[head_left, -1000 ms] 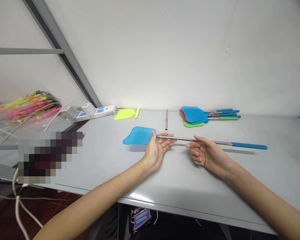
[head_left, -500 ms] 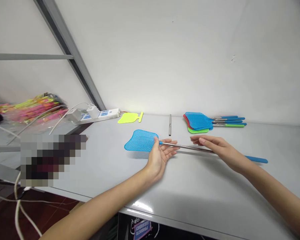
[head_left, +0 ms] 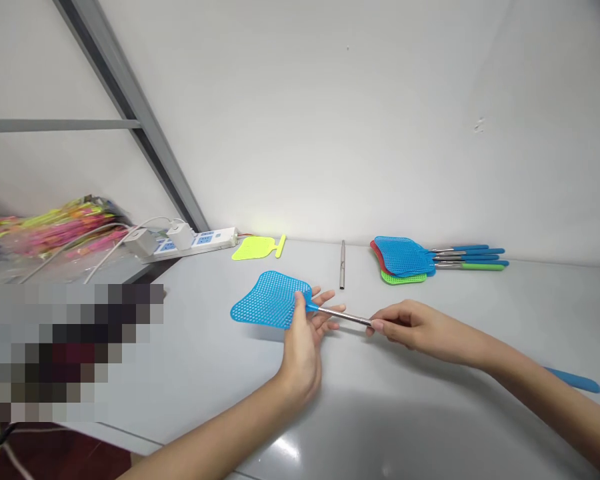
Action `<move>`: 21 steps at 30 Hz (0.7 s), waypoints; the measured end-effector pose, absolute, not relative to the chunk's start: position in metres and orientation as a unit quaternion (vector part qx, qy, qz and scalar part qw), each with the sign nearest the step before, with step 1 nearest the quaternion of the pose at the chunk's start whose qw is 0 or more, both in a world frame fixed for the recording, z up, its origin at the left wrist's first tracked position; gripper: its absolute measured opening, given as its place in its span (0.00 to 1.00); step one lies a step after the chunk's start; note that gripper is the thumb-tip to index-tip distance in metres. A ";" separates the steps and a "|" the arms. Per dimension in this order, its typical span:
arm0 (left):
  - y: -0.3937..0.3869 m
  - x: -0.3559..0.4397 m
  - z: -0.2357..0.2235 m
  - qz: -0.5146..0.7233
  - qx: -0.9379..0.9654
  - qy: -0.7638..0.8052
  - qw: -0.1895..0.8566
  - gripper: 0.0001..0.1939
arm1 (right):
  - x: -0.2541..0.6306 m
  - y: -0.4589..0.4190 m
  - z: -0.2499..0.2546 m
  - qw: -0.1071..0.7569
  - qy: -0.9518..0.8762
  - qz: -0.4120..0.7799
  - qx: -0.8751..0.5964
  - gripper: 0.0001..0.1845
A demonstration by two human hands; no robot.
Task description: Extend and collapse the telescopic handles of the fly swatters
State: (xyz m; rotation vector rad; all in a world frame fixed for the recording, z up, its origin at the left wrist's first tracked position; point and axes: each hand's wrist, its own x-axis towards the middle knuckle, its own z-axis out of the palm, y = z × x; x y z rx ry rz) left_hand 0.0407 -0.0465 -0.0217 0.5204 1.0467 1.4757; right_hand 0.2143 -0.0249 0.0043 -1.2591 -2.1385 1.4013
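Note:
A blue fly swatter (head_left: pixel 267 301) with a mesh head and a telescopic metal rod is raised a little above the grey table. My left hand (head_left: pixel 303 353) holds it where the head joins the rod, thumb on the front of the mesh and the other fingers spread behind. Thumb and fingertips of my right hand (head_left: pixel 410 327) pinch the rod further along. Past that hand, the rod is hidden by my right forearm, and the blue handle end shows beyond it. Behind lie a loose silver metal rod (head_left: pixel 343 265) and a flat yellow swatter head (head_left: pixel 255 248).
Several fly swatters (head_left: pixel 405 256), blue, red and green, are stacked against the wall at the back right. A white power strip (head_left: pixel 207 241) with plugs and cables is at the left, near bagged colourful items (head_left: pixel 70 227). A pixelated patch covers something at lower left.
My right hand has closed on the rod after hovering over it with fingers extended. The blue swatter is more tilted, its head further left and its handle end lower right. The view has shifted slightly.

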 end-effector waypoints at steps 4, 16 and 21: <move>-0.048 0.043 -0.028 0.638 0.242 0.445 0.580 0.17 | 0.206 -0.027 0.009 0.096 -0.644 0.590 -0.477 0.18; -0.059 0.051 -0.032 0.626 0.250 0.421 0.607 0.21 | 0.201 -0.024 0.012 0.041 -0.513 0.728 -0.452 0.17; -0.058 0.056 -0.039 0.622 0.242 0.431 0.607 0.23 | 0.199 -0.016 0.011 0.016 -0.526 0.722 -0.448 0.19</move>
